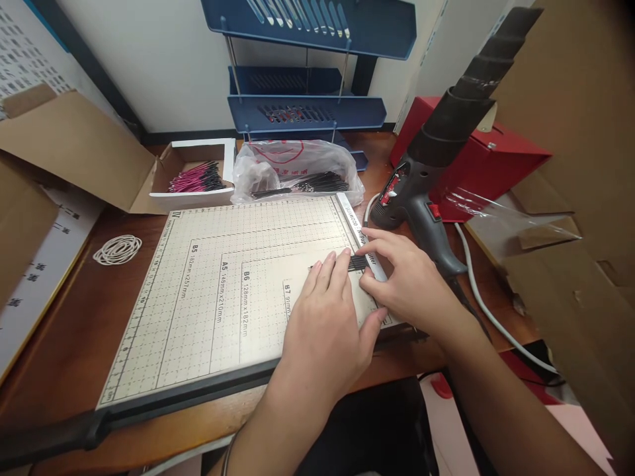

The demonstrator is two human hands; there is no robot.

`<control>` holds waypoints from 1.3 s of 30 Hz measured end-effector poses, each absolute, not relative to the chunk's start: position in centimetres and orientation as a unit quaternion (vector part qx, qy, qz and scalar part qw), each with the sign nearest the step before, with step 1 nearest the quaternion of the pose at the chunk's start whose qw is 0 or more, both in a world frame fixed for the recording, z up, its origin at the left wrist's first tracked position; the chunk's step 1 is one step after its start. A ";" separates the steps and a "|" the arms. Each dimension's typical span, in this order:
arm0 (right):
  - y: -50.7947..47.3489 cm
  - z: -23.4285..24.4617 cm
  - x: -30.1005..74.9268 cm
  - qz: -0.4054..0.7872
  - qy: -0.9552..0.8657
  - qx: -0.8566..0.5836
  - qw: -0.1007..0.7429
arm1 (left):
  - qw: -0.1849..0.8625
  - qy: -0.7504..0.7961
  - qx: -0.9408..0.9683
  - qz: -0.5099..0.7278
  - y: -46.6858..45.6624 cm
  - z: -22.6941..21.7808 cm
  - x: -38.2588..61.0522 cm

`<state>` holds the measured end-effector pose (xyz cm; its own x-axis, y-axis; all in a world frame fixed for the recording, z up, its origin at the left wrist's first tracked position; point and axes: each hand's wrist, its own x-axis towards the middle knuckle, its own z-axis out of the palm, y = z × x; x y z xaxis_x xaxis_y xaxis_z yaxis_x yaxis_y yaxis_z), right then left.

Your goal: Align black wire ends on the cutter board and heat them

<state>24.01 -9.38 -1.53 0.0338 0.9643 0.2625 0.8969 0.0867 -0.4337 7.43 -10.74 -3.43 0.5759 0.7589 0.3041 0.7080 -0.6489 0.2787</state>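
Your left hand [325,324] lies palm down over the cutting board, its fingers side by side on top of the dark strands [357,263] and not curled round them. Your right hand [399,268] has thumb and forefinger set apart at the strands' exposed end, one on each side; whether they pinch it, you cannot tell from here. The strands lie on the board, partly hidden under the left fingertips, their visible end beside the metal rail [358,233].

You seem to be at the lining-up step, squaring the ends at that rail. The next move calls for keeping the strands flat under your left fingers while your right evens the tips, so none slips out of line.

Around this, the paper cutter [149,317] spreads across the bench [64,311], its black handle [54,430] lowered at the near left, well apart from both hands.
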 end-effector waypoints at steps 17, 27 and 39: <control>-8.0 -1.7 24.5 0.078 -0.687 -0.663 0.288 | 0.063 0.420 0.884 0.198 -10.8 -3.4 7.5; -7.9 -0.9 23.6 0.050 -0.703 -0.679 0.204 | 0.067 0.422 0.882 0.201 -10.8 -3.4 7.4; -8.5 -1.2 23.0 0.134 -0.629 -0.745 0.178 | 0.062 0.419 0.885 0.195 -10.8 -3.2 7.5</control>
<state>22.97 -8.53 -1.22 0.1729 0.9846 0.0253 0.8893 -0.1450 -0.4338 7.46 -10.76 -3.18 0.5733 0.7647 0.2941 0.7164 -0.6420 0.2730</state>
